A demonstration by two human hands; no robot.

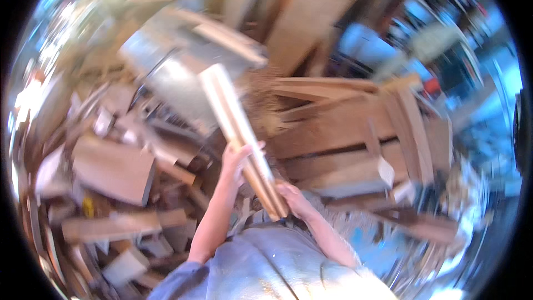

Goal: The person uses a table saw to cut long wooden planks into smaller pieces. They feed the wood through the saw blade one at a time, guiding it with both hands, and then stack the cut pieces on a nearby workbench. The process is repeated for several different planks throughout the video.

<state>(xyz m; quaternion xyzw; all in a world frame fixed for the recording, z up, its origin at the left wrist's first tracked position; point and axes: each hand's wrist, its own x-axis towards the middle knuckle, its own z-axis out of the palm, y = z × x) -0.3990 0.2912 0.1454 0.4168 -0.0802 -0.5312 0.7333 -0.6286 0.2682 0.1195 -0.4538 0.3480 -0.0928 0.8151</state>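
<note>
Two or so narrow wooden strips (236, 116) lie side by side as a bundle, held slanting up and to the left in front of my body. Around the middle of the bundle closes my left hand (236, 161), its thumb across the strips. My right hand (294, 197) grips the strips low down, close to their near end. Beyond the far end of the bundle is a grey metal machine table (183, 91) with a light wooden board (227, 39) lying along its far side. Motion blur smears the picture, so the exact number of strips is unclear.
Offcuts and wood blocks (114, 169) are heaped on the left. Stacked brown planks (338, 128) lie on the right, with sawdust (264, 103) between them and the metal table. Tall boards (311, 16) lean at the back. A blue container (363, 44) stands at the far right.
</note>
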